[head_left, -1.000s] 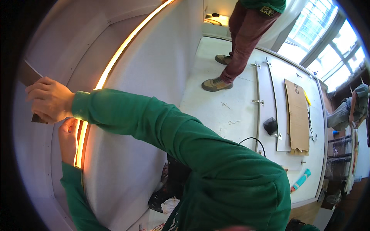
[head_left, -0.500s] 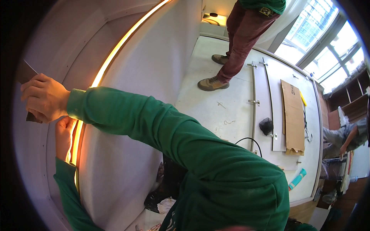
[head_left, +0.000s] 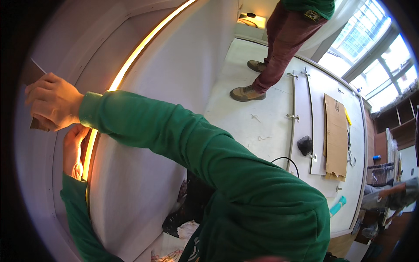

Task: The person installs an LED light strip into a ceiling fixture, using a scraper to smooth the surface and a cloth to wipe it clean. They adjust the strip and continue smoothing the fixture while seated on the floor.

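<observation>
My right hand [head_left: 54,102] is closed around a flat brown-grey piece [head_left: 38,124] with a rough lower edge; its material cannot be told. The piece lies against the pale wall surface at the far left, and a pointed corner sticks out above my fingers. Just below, my left hand [head_left: 72,150] rests beside the glowing light strip [head_left: 89,153], its fingers curled and their tips partly hidden. My green right sleeve crosses above the strip and covers a stretch of it.
A person in dark red trousers [head_left: 286,41] stands on the pale floor. Beyond lie long panels with metal clips, flattened cardboard [head_left: 335,137], a black bundle [head_left: 304,145] and a teal roll [head_left: 338,205]. Another person [head_left: 395,194] is at far right. A black bag [head_left: 174,220] is near me.
The view has shifted slightly. Both my hands keep nearly the same place and grip. At far right, the other person has moved lower in the picture and bends over more.
</observation>
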Tool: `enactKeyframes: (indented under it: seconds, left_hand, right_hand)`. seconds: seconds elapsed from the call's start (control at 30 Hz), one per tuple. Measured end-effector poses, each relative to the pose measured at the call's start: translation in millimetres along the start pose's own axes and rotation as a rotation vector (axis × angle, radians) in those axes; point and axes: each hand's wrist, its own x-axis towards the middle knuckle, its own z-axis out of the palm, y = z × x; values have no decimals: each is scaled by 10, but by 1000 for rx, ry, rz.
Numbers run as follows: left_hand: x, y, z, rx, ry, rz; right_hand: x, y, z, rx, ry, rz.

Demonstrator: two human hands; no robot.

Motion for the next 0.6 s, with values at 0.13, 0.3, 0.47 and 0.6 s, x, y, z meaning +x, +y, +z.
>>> enactKeyframes:
  seconds: [0.13,0.3,0.47,0.6]
  left_hand:
    - [23,-55,25,121,17,179]
    - [98,-178,-63,47,-37,196]
    - [226,-124,-63,334,90,233]
    - [237,-70,-51,319,113,205]
  right_hand:
    - [65,-55,-185,-49,-55,13]
    - [172,-65,-297,30,-170,4]
    - [340,-98,-289,36,-117,-68]
    - [367,-136,-323,-2,-183,-33]
